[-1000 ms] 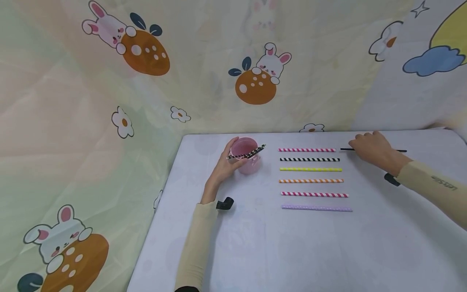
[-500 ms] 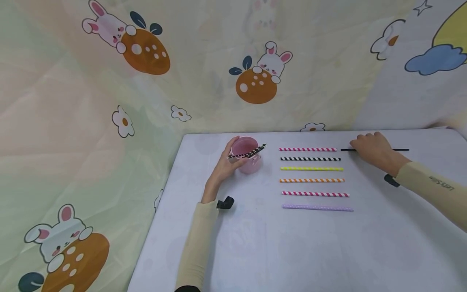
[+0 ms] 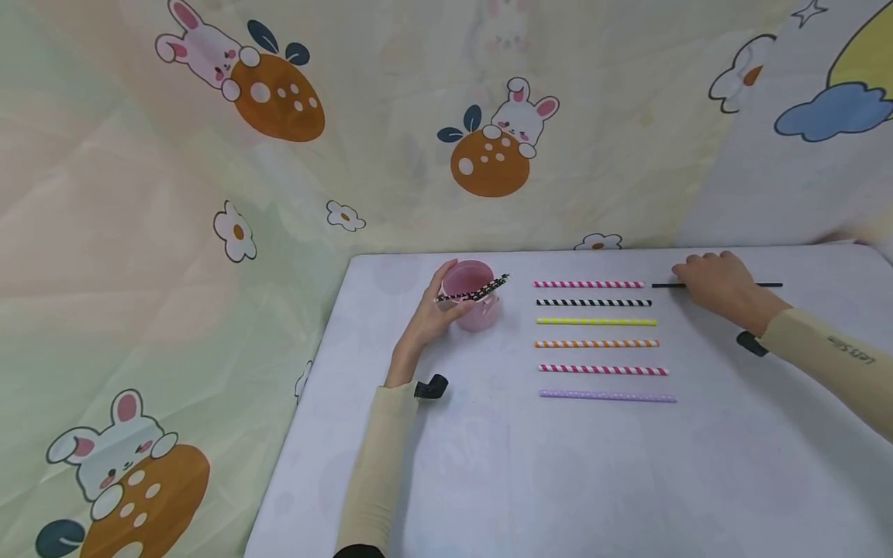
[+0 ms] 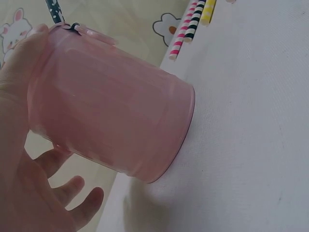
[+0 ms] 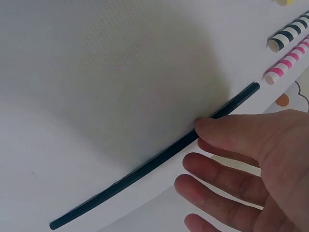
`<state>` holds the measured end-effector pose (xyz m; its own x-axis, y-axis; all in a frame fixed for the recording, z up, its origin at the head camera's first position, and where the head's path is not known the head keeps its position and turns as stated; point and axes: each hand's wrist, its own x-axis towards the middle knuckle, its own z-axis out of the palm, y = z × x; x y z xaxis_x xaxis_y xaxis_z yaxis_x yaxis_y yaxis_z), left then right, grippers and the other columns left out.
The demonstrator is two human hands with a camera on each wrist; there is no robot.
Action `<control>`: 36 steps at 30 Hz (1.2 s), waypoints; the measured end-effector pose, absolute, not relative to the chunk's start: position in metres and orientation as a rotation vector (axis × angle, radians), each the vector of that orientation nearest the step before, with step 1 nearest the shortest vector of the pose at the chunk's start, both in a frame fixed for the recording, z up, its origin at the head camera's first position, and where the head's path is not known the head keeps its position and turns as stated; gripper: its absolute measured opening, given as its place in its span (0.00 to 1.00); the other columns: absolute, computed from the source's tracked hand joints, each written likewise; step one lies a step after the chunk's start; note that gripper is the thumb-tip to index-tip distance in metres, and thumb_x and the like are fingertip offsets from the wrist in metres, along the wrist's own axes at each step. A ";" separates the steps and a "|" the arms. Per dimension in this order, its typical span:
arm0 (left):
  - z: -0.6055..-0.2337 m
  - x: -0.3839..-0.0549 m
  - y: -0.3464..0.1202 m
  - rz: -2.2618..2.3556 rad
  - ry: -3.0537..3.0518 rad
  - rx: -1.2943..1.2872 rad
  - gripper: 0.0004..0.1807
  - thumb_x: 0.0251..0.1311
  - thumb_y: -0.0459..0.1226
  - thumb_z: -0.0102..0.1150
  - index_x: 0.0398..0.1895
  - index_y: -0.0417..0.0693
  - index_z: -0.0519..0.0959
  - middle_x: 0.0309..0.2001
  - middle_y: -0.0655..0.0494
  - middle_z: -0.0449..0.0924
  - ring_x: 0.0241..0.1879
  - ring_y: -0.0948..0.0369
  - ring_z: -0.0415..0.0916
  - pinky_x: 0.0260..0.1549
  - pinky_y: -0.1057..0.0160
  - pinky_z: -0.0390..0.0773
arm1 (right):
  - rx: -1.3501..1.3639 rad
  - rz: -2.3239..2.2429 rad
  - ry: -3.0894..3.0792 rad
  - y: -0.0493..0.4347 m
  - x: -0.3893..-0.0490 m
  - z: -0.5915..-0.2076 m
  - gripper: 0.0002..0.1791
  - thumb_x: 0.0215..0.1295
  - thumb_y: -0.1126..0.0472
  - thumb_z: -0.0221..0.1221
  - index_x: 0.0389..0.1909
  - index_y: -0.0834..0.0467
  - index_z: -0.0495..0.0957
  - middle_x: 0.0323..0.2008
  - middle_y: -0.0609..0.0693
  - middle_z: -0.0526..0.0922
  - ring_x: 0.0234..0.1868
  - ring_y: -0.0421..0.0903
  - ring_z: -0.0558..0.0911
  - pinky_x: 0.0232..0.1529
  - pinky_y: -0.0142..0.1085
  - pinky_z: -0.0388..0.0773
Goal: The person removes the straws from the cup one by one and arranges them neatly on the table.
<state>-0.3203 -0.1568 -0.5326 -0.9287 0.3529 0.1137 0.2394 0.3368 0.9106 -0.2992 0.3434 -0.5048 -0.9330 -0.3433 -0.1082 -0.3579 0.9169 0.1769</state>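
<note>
White table (image 3: 593,480): six straws (image 3: 596,322) laid
Left hand (image 3: 427,322): grips cup (image 4: 111,101); dotted straws (image 3: 488,289) not laid
Right hand (image 3: 718,288): pinches far black straw (image 5: 145,169)

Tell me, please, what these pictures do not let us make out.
Head view: the right grip hides the middle of the plain black straw.
Head view: the lettering on the right sleeve is too small to read surely.
Left wrist view: the wall of the pink cup hides its inside; the top edge cuts off the dark dotted straw.
Right wrist view: the right edge cuts off the pink-striped straw.
</note>
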 end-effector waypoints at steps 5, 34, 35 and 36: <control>-0.532 -0.320 -0.157 1.662 2.483 0.553 0.51 0.50 0.62 0.71 0.77 0.75 0.54 0.76 0.60 0.59 0.77 0.54 0.53 0.73 0.35 0.52 | -0.527 0.269 3.004 0.345 -0.301 -0.502 0.08 0.62 0.73 0.57 0.42 0.68 0.78 0.34 0.63 0.81 0.33 0.60 0.81 0.36 0.58 0.79; -0.531 -0.320 -0.156 1.661 2.477 0.544 0.50 0.56 0.53 0.72 0.78 0.71 0.54 0.76 0.59 0.59 0.77 0.54 0.55 0.73 0.35 0.53 | -0.390 -1.395 2.856 0.268 -0.298 -0.471 0.31 0.68 0.52 0.64 0.69 0.55 0.70 0.65 0.56 0.75 0.62 0.49 0.74 0.64 0.44 0.72; -0.531 -0.320 -0.157 1.661 2.478 0.548 0.49 0.56 0.52 0.72 0.78 0.70 0.54 0.76 0.59 0.59 0.77 0.53 0.54 0.73 0.35 0.53 | -0.407 -1.432 2.863 0.264 -0.299 -0.472 0.30 0.68 0.53 0.65 0.68 0.55 0.71 0.64 0.56 0.76 0.61 0.46 0.74 0.63 0.38 0.72; -0.532 -0.320 -0.156 1.662 2.478 0.548 0.49 0.56 0.51 0.72 0.78 0.69 0.54 0.76 0.59 0.59 0.77 0.54 0.54 0.73 0.35 0.53 | -0.425 -1.463 2.873 0.261 -0.300 -0.474 0.29 0.68 0.54 0.65 0.68 0.55 0.71 0.63 0.55 0.77 0.60 0.41 0.74 0.61 0.32 0.72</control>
